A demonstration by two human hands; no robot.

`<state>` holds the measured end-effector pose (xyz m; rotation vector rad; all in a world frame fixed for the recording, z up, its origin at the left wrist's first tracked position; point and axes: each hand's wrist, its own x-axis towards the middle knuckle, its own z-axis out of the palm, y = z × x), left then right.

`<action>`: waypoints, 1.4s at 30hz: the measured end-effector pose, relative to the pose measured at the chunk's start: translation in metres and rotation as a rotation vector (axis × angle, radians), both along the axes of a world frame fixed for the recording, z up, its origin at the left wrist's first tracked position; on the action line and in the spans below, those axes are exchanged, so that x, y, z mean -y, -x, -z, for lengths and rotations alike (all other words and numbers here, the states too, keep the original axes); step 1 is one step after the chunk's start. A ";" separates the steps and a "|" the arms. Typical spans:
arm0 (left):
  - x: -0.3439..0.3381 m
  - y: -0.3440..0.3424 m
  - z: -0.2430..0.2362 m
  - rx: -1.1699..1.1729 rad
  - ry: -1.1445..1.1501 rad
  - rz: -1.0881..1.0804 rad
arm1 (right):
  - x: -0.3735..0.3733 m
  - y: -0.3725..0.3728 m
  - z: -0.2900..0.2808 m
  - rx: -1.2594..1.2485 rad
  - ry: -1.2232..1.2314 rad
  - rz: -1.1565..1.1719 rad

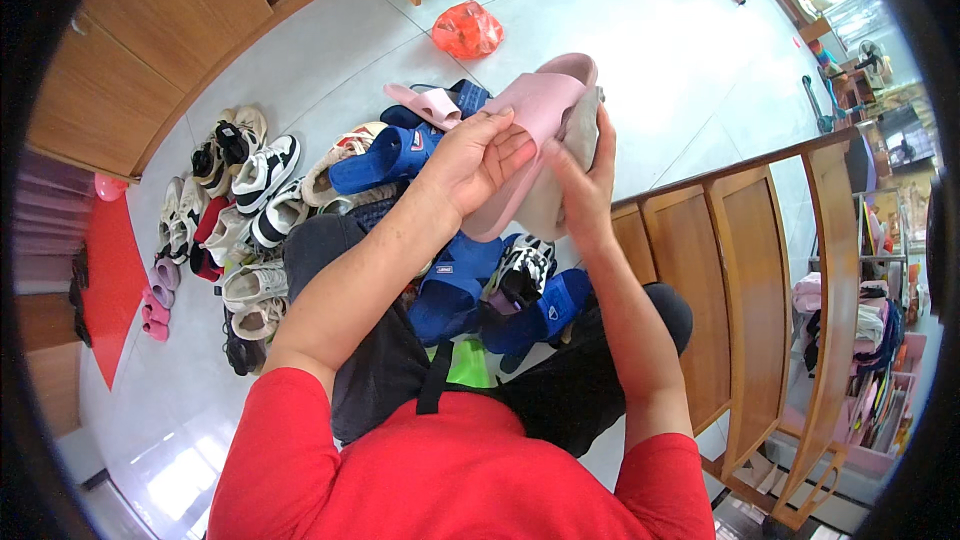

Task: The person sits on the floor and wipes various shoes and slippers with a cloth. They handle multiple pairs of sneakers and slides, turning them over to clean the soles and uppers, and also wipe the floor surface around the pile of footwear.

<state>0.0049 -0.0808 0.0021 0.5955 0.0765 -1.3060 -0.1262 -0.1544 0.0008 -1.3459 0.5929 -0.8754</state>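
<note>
In front of me, over the floor, a pink slide slipper (540,105) is held up with its strap toward me. My left hand (472,168) grips its left edge, thumb on the strap and fingers curled. Against its right side lies a greyish-beige slipper or cloth-like piece (543,202), partly hidden behind it. My right hand (586,183) is closed round that piece, with the fingers along its far side. Below my hands are blue slide slippers (455,275) and a black-and-white patterned shoe (524,270). Another pink slipper (425,103) lies beyond my left hand.
Rows of sneakers (265,172) stand on the tiled floor at the left, near small pink shoes (155,315) and a red mat (108,290). Farther off lies a red plastic bag (467,30). A wooden cabinet (165,15) is at far left, slatted wooden furniture (745,290) at right.
</note>
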 end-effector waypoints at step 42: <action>-0.086 -0.007 0.018 0.114 0.096 0.726 | 0.042 0.049 -0.028 -0.275 0.274 -0.102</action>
